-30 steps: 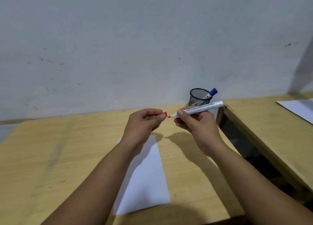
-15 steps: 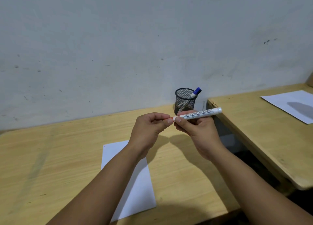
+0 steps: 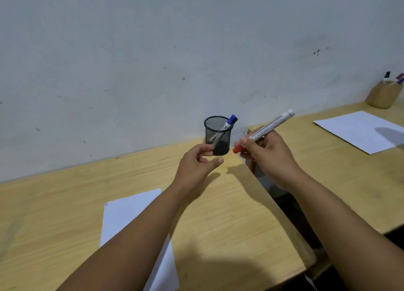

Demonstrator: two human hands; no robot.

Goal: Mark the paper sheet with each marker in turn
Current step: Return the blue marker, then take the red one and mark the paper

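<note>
so closest to the camera there's the paper sheet (image 3: 131, 216), plain white and flat on the wooden desk (image 3: 229, 236), half covered by the left forearm. It sits below and left of both hands, and there's a tiny mark at its upper left corner. Left hand (image 3: 196, 168) is loosely open, fingers curled, nothing in it. Right hand (image 3: 269, 155) is closed around the red marker (image 3: 265, 130), a slim white barrel with printed text, red cap on the low end poking out left of the fingers, the butt angled up and right. The marker is up in the air, well clear of the sheet. Just past the left fingertips stands a black mesh pen cup (image 3: 218, 135), round, with a blue-capped marker (image 3: 230, 122) leaning inside. Off to the right of the grip is a second desk (image 3: 328, 170) with another white sheet (image 3: 358, 131) and a tan holder (image 3: 383, 95) by the wall
</note>
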